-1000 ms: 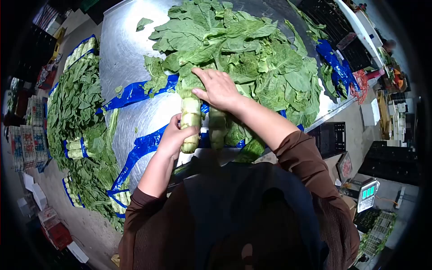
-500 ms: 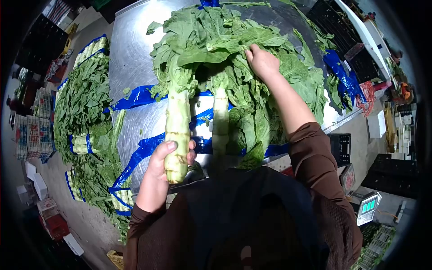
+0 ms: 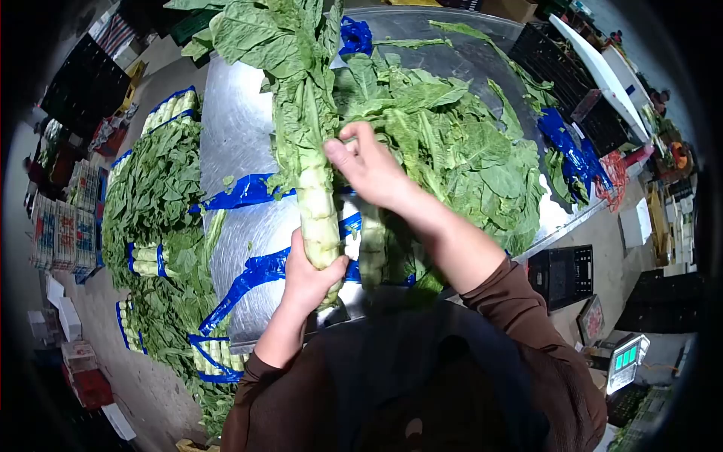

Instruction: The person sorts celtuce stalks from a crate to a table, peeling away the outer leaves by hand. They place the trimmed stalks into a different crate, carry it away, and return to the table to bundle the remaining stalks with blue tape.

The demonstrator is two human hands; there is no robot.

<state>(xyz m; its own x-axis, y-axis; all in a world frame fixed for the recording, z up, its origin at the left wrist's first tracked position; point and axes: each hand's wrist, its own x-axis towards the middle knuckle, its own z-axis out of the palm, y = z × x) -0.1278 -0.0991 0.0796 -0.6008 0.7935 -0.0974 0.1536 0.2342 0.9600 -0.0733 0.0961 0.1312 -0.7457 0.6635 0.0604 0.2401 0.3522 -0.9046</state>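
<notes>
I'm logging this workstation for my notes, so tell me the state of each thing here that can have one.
Left hand: closed around the held stem's lower end.
Right hand: partly open, beside the held stem.
Held stem: leafy top attached.
Second stem: lying down, partly shadowed.
Blue strips: crumpled, laid across the metal tabletop.
Stem bundles: bound in blue, piled at left.
Scale display: lit, digits unreadable.

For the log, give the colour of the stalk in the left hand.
The stalk is pale green, best seen in the head view.
</notes>
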